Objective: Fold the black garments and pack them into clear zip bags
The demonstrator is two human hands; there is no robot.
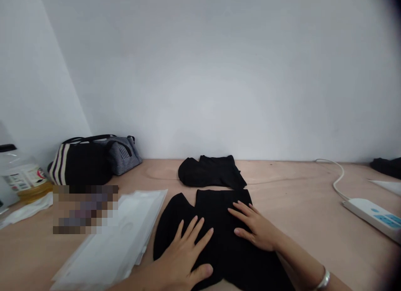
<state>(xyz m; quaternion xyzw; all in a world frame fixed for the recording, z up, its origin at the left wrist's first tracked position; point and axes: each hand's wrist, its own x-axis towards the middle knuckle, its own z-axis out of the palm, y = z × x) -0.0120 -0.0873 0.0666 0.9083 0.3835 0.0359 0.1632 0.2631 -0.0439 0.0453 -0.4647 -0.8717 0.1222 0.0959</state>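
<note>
A black garment (219,236) lies spread flat on the wooden table (294,199) close in front of me. My left hand (184,253) rests on its left part, fingers stretched out and flat. My right hand (253,226) lies flat on its middle, fingers spread and pointing left; a silver bracelet (323,279) is on that wrist. Neither hand holds anything. A second black garment (211,172) lies folded farther back, apart from both hands.
Clear plastic bags (115,241) lie at the left beside the garment. A striped black-and-white bag (90,159) sits at the back left, next to a plastic bottle (21,178). A white power strip (372,213) with cable is at the right. Dark cloth (387,166) lies far right.
</note>
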